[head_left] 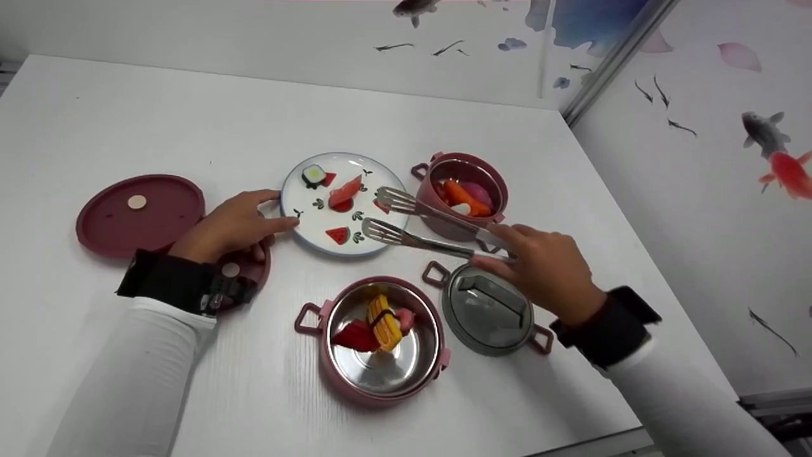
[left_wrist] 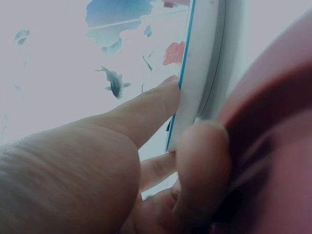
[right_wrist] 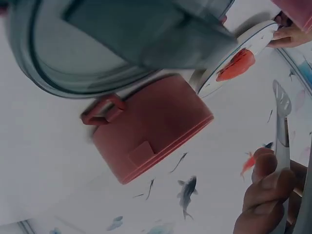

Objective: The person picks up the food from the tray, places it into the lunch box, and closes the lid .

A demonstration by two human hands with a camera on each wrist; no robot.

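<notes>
My left hand (head_left: 231, 225) holds the left rim of a white plate (head_left: 304, 236), thumb over the rim and fingers at its edge. On the plate lie a toy sushi roll (head_left: 313, 175) and a salmon-coloured toy piece (head_left: 346, 190), among painted watermelon slices. My right hand (head_left: 549, 266) grips metal tongs (head_left: 438, 246) with clear handles. Their two slotted tips are spread apart above the plate's right side. Beneath the tongs, a pink pot (head_left: 460, 223) holds a toy carrot (head_left: 466, 197) and other pieces.
A nearer pink pot (head_left: 380, 393) contains a yellow banded toy piece (head_left: 384, 324), a red piece and a pink piece. A grey lid (head_left: 488, 311) lies right of it. Two dark red lidlike discs (head_left: 165, 219) sit at the left, one partly under my left wrist. Walls (head_left: 254, 38) stand behind and right.
</notes>
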